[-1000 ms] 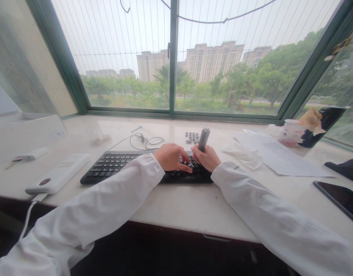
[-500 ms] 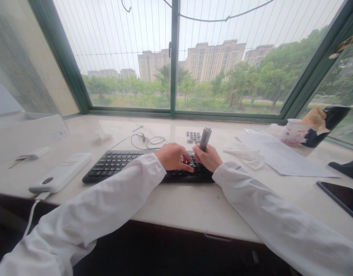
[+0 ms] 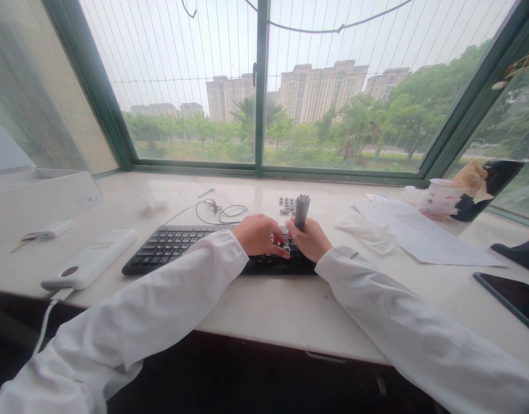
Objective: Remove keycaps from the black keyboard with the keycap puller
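A grey cylinder (image 3: 302,211) was clutched upright in the curled right hand (image 3: 310,240), while the left hand (image 3: 258,236) had its fingers (image 3: 279,244) bent onto the black keyboard (image 3: 173,248), with loose keycaps (image 3: 287,205) just beyond on the surface (image 3: 264,310).

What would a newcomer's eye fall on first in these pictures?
The eye goes first to the middle, where the left hand lies over the black keyboard and the right hand grips an upright grey cylinder. Beyond the white counter, a wide green-framed window fills the upper half. Through it, tall beige apartment buildings rise behind green trees.
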Demonstrator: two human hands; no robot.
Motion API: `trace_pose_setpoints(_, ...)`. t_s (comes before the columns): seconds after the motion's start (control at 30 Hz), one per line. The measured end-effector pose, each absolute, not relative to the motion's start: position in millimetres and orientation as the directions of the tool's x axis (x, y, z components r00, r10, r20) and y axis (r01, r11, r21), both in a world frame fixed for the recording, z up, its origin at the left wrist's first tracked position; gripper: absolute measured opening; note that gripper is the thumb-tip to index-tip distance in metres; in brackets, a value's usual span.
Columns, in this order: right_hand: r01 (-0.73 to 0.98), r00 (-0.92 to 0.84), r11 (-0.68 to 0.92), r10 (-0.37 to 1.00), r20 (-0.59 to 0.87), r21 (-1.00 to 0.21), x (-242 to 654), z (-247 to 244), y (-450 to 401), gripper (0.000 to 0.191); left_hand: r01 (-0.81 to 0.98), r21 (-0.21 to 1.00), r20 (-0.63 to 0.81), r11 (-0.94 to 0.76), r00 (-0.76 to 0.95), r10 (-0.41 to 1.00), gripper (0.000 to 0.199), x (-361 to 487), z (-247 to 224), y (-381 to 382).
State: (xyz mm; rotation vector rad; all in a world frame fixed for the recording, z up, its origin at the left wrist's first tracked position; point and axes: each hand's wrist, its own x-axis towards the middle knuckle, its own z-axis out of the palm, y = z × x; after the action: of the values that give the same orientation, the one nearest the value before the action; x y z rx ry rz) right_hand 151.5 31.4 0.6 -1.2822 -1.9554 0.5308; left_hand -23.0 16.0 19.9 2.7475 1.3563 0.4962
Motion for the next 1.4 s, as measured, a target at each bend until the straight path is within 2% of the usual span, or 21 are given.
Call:
trace_pose_setpoints(0.37,0.661,-0.192,0.351,0.933,0.303,-0.663,142,-1,39,0.027,0.761,0.223,0.250,-0.609,0.559,0.790,0.040,-24,21,17)
trace_pose_setpoints(0.83,0.615,-0.243,0.479,0.871,0.427,-0.626,142,-14,49,0.029,0.776,0.175,0.249,-0.606,0.561,0.789,0.038,-22,22,14)
trace_pose_setpoints(1.03,0.541,-0.334,0.571,0.820,0.465,-0.618,142,-11,40,0.027,0.748,0.229,0.250,-0.623,0.573,0.780,0.034,-22,22,16)
trace_pose_setpoints(1.27,0.614,-0.287,0.579,0.797,0.532,-0.536,146,-14,40,0.026,0.700,0.396,0.190,-0.594,0.571,0.799,0.030,-27,21,22)
trace_pose_setpoints(1.4,0.611,-0.348,0.627,0.761,0.548,-0.483,147,-17,40,0.027,0.668,0.423,0.212,-0.613,0.584,0.783,0.024,-29,19,25)
